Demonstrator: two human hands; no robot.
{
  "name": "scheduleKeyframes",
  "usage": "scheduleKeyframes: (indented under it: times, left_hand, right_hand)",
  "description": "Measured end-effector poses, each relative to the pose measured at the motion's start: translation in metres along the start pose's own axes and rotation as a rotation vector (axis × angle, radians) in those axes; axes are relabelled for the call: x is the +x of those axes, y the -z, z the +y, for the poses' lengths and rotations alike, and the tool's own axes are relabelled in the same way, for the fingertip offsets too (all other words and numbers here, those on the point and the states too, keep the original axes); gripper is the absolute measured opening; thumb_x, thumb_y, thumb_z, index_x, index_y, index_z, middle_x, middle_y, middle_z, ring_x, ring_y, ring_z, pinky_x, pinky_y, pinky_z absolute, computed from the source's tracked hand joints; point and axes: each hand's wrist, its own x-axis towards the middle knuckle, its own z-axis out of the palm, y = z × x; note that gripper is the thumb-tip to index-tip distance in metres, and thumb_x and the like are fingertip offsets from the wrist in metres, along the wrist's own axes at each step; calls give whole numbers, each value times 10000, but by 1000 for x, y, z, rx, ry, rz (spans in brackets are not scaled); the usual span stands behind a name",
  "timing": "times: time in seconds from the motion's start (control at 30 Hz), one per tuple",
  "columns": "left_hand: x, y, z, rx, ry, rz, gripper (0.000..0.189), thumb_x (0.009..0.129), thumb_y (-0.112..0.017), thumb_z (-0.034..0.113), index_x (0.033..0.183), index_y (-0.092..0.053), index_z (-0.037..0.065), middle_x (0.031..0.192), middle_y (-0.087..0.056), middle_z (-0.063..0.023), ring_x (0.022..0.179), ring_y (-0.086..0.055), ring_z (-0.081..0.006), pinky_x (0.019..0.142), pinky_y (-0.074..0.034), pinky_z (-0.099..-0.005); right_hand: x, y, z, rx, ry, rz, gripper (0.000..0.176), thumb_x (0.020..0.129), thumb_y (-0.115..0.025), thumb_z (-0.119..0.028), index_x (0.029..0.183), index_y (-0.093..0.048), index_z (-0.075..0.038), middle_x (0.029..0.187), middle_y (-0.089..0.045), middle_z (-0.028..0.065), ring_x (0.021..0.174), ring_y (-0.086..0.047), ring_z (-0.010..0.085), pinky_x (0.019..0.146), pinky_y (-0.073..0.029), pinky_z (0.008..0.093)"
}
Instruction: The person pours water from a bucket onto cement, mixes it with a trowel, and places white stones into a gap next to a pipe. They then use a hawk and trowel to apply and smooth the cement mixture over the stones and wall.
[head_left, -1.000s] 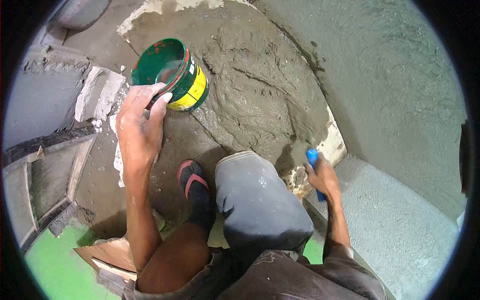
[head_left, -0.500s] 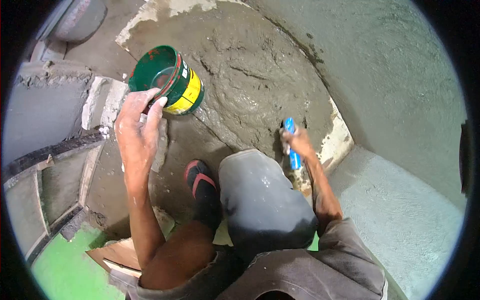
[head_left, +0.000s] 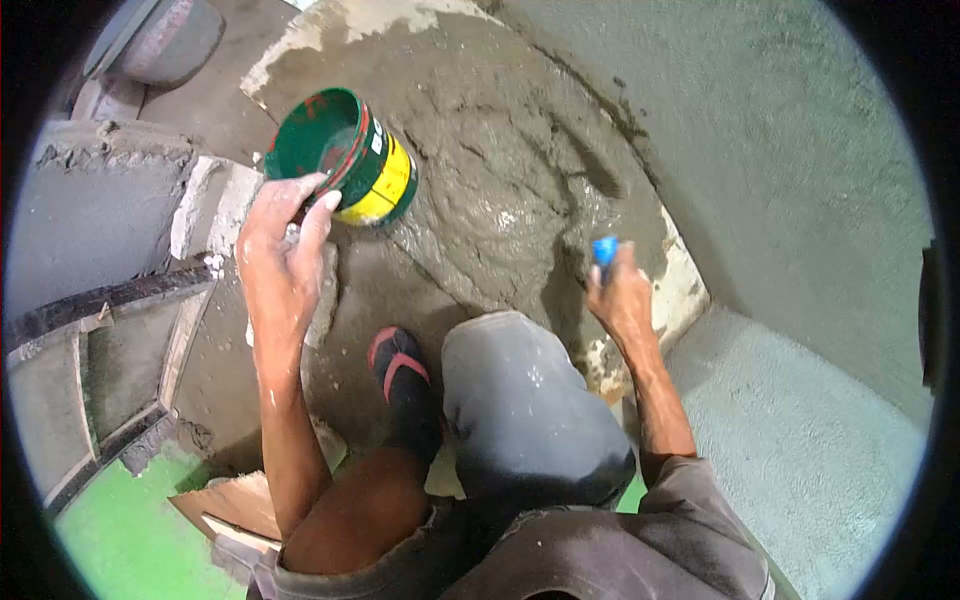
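My left hand point(head_left: 280, 240) pinches the near rim of a small green bucket point(head_left: 385, 195), thumb and fingers closed over its edge. The bucket has a yellow label and red smears, and it tilts so that its inside faces left. To the right, my right hand point(head_left: 625, 300) is wrapped around the blue handle of a trowel point(head_left: 604, 250). Its blade is hard to make out against the wet grey mortar point(head_left: 480, 180) spread in front of me. A dark groove runs through the mortar just beyond the trowel.
The mortar lies on a pale board point(head_left: 685, 285) that meets a plastered wall point(head_left: 790, 170) on the right. At left stand a rough block point(head_left: 215, 205) and a framed panel point(head_left: 125, 360). A grey basin point(head_left: 175, 42) is at upper left. My sandalled foot point(head_left: 400, 365) rests nearby.
My right hand has moved slightly right with the trowel, whose handle now points more away from me. A groove has appeared in the mortar. The left hand and bucket have barely shifted.
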Motion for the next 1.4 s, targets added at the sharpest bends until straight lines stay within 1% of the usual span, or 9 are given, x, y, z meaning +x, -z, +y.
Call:
scheduleKeyframes:
  times: [0.13, 0.3, 0.37, 0.53, 0.7, 0.9, 1.03, 1.27, 1.4]
  left_hand:
    - [-1, -2, 13, 45, 87, -54, 179, 838, -672, 52, 998, -658, -27, 905, -639, -139, 820, -623, -237, 768, -481, -315]
    - [-6, 3, 1, 51, -8, -55, 177, 845, -667, 46, 1006, -664, -28, 930, -641, -133, 841, -624, -226, 779, -479, -307]
    - [-10, 6, -4, 68, -24, -65, 178, 846, -668, 46, 1008, -663, -25, 932, -640, -128, 831, -620, -217, 765, -479, -302]
    - [-14, 5, 0, 55, -6, -54, 182, 849, -666, 48, 1019, -661, -18, 929, -638, -121, 807, -608, -200, 725, -478, -290]
    - [-8, 8, -1, 86, -74, -16, 185, 842, -665, 43, 1016, -661, -20, 906, -641, -136, 800, -620, -226, 742, -483, -304]
    - [-7, 11, 9, 67, 20, -48, 195, 855, -666, 52, 1024, -641, -42, 936, -646, -119, 872, -616, -189, 796, -476, -296]
    - [-3, 7, 9, 73, 40, -34, 195, 855, -668, 57, 1022, -643, -40, 944, -646, -116, 881, -617, -189, 801, -475, -295]
    - [-6, 6, 6, 79, 26, -64, 186, 869, -666, 64, 1021, -640, -39, 958, -643, -109, 906, -609, -173, 830, -463, -288]
    - [-7, 9, 1, 83, 54, -96, 193, 880, -662, 61, 1036, -630, -49, 967, -635, -101, 928, -594, -169, 853, -449, -283]
  right_hand:
    - [-84, 9, 76, 305, -274, 29, 371, 874, -620, -223, 1118, -516, 37, 692, -632, 186, 571, -637, 297, 538, -491, 424]
    - [-208, -18, 158, 618, -894, -440, 204, 848, -611, -202, 847, -601, 1, 599, -575, 90, 556, -581, 171, 539, -476, 346]
    - [-190, -45, 152, 371, -380, -335, 207, 838, -600, -201, 839, -602, 6, 633, -575, 122, 630, -586, 219, 621, -482, 390]
    - [25, -60, 40, 638, -313, -472, 231, 846, -603, -230, 747, -523, -37, 611, -526, 75, 532, -516, 179, 472, -413, 390]
    - [62, 14, -13, 1020, -226, -555, 259, 844, -666, -234, 902, -514, -33, 683, -562, 78, 520, -522, 186, 463, -438, 366]
    - [42, 28, -39, 212, 102, -65, 309, 857, -627, -189, 996, -465, 35, 745, -607, 256, 629, -632, 406, 626, -513, 481]
    - [58, 15, -19, -108, 253, -143, 337, 856, -604, -173, 1049, -429, 40, 804, -621, 310, 724, -648, 447, 669, -509, 526]
    - [-85, 20, 124, 492, -593, -229, 259, 873, -608, -197, 992, -549, 25, 665, -584, 101, 595, -594, 198, 547, -481, 393]
    - [-170, -50, 211, 537, -725, -278, 144, 888, -557, -160, 837, -536, -27, 550, -506, 52, 438, -504, 158, 421, -429, 331]
